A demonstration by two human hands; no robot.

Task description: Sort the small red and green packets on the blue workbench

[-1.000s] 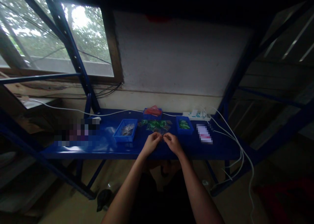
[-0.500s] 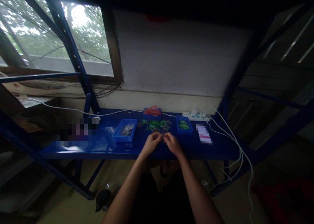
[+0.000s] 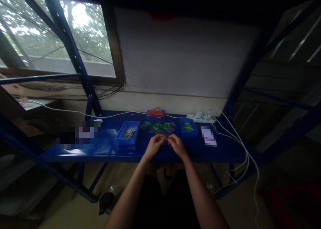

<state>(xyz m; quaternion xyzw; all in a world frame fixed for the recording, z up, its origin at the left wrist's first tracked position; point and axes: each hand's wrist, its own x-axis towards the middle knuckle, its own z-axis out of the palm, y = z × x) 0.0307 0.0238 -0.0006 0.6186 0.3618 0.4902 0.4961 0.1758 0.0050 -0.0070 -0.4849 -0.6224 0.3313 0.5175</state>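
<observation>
Both hands meet over the front half of the blue table point(image 3: 150, 152), fingertips pinched close together. My left hand point(image 3: 155, 144) and my right hand point(image 3: 176, 144) are closed on something small between them, too tiny and dim to name. Just beyond the fingers lie several clear packets with green contents point(image 3: 160, 126). To the left stands a blue bin point(image 3: 117, 141) holding small clear packets point(image 3: 130, 132). On the right, another blue bin point(image 3: 189, 134) contains green packets point(image 3: 187, 126). A third blue bin point(image 3: 151, 118) with red plastic bags point(image 3: 157, 112) is at the back.
A white power strip point(image 3: 200, 118) with plugs lies at the back right, its white cables point(image 3: 247, 152) hanging off the table's right side. A blurred-out phone-like object point(image 3: 208, 136) lies near it. Blue rack posts point(image 3: 72, 55) flank the table. A dark object point(image 3: 106, 202) is on the floor.
The hands stay almost in place, with the fingertips shifting slightly around the small thing between them. The bins and packets have not moved.
</observation>
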